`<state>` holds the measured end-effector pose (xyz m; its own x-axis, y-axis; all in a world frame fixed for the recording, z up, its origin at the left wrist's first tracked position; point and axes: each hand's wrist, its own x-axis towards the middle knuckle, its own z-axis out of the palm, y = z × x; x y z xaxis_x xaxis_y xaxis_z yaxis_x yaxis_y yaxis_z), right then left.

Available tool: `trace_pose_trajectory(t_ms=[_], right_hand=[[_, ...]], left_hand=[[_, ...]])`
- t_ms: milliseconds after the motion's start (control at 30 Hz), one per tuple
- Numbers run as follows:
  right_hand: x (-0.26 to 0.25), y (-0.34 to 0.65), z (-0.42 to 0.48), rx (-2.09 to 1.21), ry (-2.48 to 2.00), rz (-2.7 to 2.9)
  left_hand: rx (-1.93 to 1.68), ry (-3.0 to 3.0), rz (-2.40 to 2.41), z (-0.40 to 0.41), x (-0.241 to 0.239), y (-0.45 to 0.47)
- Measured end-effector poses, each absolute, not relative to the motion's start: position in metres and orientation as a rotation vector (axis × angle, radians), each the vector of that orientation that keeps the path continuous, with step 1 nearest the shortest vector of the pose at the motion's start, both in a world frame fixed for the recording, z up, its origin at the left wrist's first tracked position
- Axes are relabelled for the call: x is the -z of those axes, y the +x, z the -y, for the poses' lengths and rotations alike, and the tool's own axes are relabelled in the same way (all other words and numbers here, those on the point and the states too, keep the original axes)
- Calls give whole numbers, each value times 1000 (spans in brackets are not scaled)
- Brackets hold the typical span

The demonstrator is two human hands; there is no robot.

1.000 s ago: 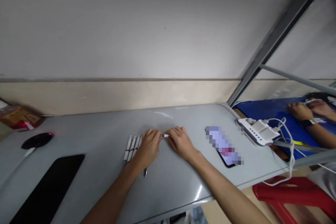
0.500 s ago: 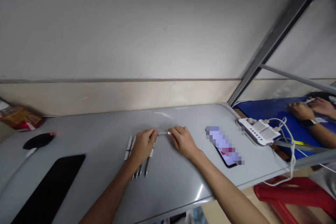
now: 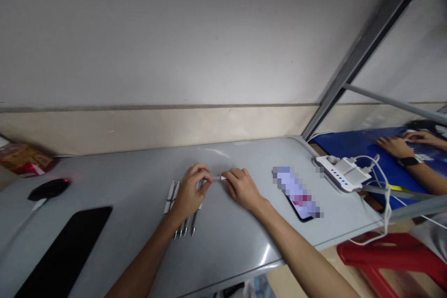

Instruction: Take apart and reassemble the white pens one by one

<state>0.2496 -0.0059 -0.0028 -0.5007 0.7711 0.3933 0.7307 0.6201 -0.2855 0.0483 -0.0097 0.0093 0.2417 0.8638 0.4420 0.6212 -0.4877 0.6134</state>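
Between my two hands, just above the grey table, a slim whitish pen [image 3: 218,178] lies crosswise, mostly hidden by fingers. My left hand [image 3: 191,191] pinches its left end between thumb and fingertips. The other end goes into my right hand [image 3: 241,187], whose fingers are curled closed around it. Under and beside my left hand lie several white-and-grey pens [image 3: 193,224] in a row, their silver tips toward me. My left hand and wrist cover the middle of that row.
A phone [image 3: 296,194] with a lit screen lies to the right, near a white power strip [image 3: 340,174] with cables. On the left are a black mat [image 3: 66,251], a mouse [image 3: 49,189] and a red-yellow package [image 3: 28,159]. Another person's hands [image 3: 398,146] are over a blue table.
The fingers of my left hand have lifted and arched, now pinching the pen's end with the fingertips. My right hand stays almost where it was. The view has shifted slightly.
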Motion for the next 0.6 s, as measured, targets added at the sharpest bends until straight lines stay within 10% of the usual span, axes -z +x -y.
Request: trace_pose_trajectory(t_ms=[600], right_hand=[[4,246,9,-69,-1164,2408]], left_hand=[[-788,2514,-1471,15,-7,54]])
